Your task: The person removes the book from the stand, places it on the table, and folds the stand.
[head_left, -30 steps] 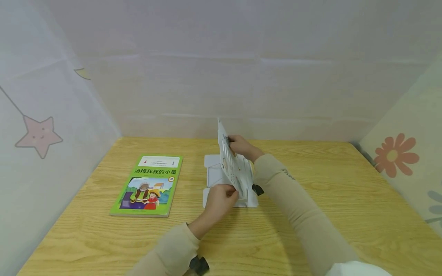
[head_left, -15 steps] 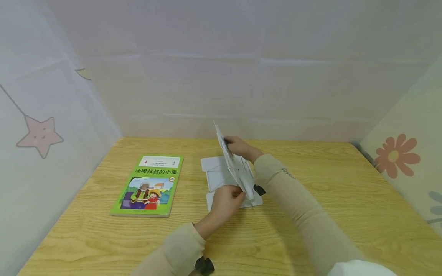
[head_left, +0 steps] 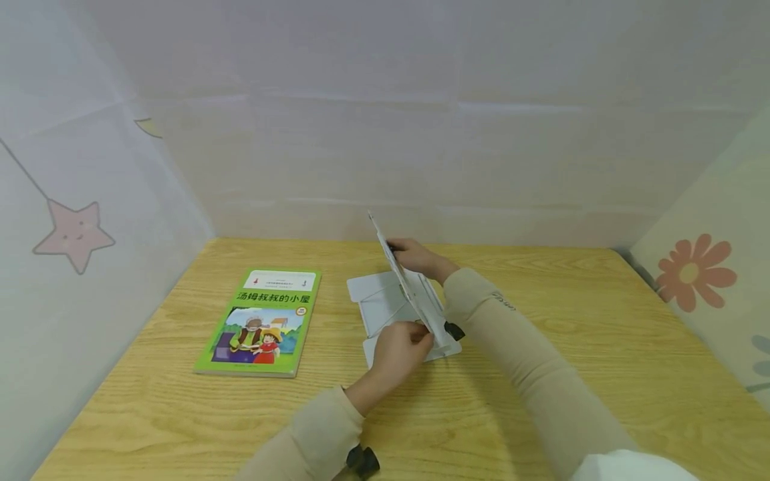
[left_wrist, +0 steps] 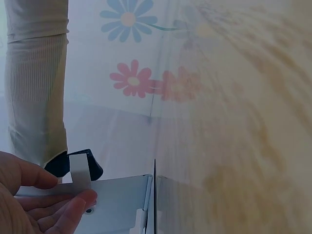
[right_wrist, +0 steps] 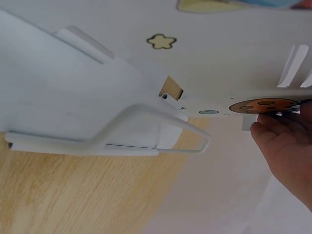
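A white metal folding book stand (head_left: pixel 377 308) sits on the table in the head view. Its back panel is raised, leaning left at the top. My right hand (head_left: pixel 415 257) grips the panel's far edge; in the right wrist view the fingers curl at that edge near an orange printed spot (right_wrist: pixel 263 105). A white wire bracket (right_wrist: pixel 146 113) sticks out from the stand there. Near the panel's lower front corner is my left hand (head_left: pixel 398 353). In the left wrist view its thumb and fingers pinch the panel's edge beside a small upright white tab (left_wrist: pixel 80 171).
A green picture-cover book (head_left: pixel 259 322) lies flat to the left of the stand. The wooden table (head_left: pixel 559 314) extends to the right. Pale cloth walls (head_left: pixel 361 133) with printed shapes enclose the back and sides.
The stand has turned slightly and shifted, its front corner moving right. The panel's top has swung a little left, and the left hand has moved right with the lower corner.
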Demonstrator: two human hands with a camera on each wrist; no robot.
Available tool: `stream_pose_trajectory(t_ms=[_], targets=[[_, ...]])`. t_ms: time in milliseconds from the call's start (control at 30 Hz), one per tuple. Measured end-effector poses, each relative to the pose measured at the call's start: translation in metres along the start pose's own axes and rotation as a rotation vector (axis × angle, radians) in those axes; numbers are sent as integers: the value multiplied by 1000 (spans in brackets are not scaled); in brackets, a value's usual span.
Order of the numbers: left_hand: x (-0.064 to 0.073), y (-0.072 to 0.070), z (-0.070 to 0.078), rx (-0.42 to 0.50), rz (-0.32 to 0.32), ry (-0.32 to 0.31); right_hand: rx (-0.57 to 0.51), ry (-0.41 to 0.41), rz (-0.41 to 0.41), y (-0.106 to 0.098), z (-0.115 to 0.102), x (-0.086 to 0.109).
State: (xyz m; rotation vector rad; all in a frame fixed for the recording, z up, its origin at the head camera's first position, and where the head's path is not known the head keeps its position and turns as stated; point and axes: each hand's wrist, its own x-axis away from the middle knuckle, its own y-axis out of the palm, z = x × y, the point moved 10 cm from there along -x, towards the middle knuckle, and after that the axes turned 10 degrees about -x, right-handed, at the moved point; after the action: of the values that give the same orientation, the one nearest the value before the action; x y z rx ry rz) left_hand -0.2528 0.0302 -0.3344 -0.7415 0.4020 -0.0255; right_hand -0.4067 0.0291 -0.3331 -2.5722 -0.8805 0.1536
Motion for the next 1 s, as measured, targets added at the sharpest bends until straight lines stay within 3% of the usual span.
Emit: stream_pose_trajectory(t_ms=[233, 500, 700, 1000], targets=[[-1, 2, 2, 12, -4, 7, -12, -2, -9, -3, 4, -2], [0, 3, 5, 17, -60, 39, -104, 14, 8, -16, 6, 7], [1, -3, 4, -14, -93, 59, -198, -33, -9, -20, -12, 20], [-3, -19, -14, 23, -179, 25, -295, -120, 10, -22, -42, 47]])
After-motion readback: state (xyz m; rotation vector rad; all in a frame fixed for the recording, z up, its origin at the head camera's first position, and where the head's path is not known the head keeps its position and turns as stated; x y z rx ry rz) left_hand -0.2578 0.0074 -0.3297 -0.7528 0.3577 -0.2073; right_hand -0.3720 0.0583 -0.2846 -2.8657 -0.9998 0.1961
